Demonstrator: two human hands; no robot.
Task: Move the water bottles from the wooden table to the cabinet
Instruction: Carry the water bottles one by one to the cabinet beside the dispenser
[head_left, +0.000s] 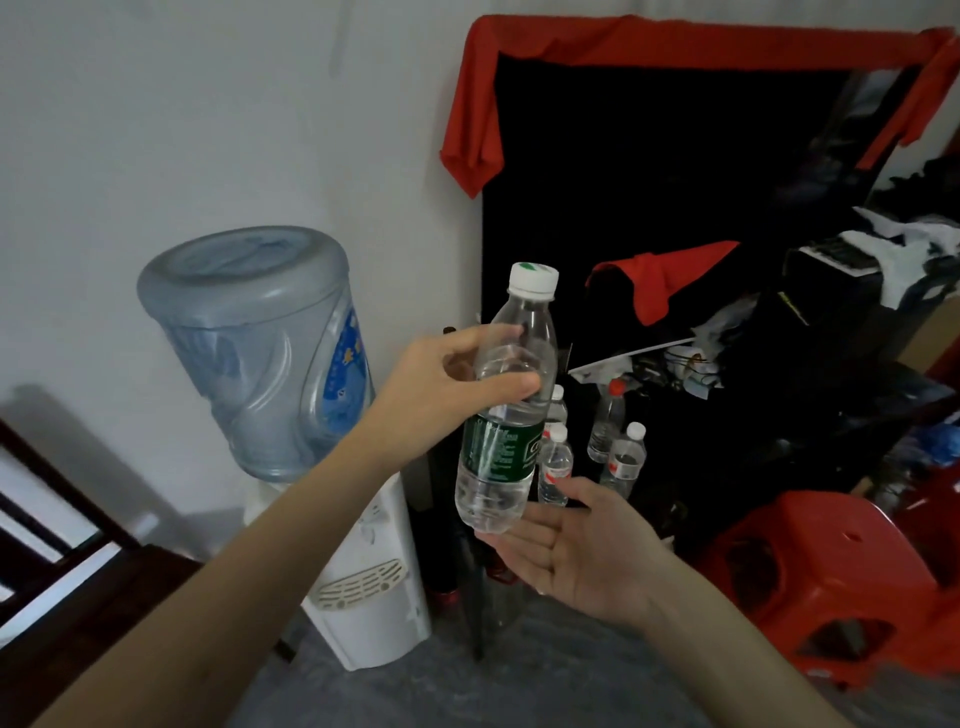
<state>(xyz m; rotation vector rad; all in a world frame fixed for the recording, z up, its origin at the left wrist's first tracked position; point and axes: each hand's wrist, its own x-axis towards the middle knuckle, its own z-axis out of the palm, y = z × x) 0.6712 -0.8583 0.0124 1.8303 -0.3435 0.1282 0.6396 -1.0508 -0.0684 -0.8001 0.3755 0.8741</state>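
A clear water bottle (501, 410) with a green label and white cap is held upright, slightly tilted, in mid-air. My left hand (452, 384) grips its upper body, thumb in front and fingers behind. My right hand (576, 545) lies palm up with straight fingers just under the bottle's base; whether it touches is unclear. Behind it, several small bottles (621, 460) with white and red caps stand on a dark cabinet shelf (727, 457).
A white water dispenser (374, 587) with a blue jug (260, 343) stands at left by the wall. A red plastic stool (831, 582) is at lower right. Red cloth (660, 280) and clutter cover the dark cabinet. A dark wooden edge (62, 587) shows at lower left.
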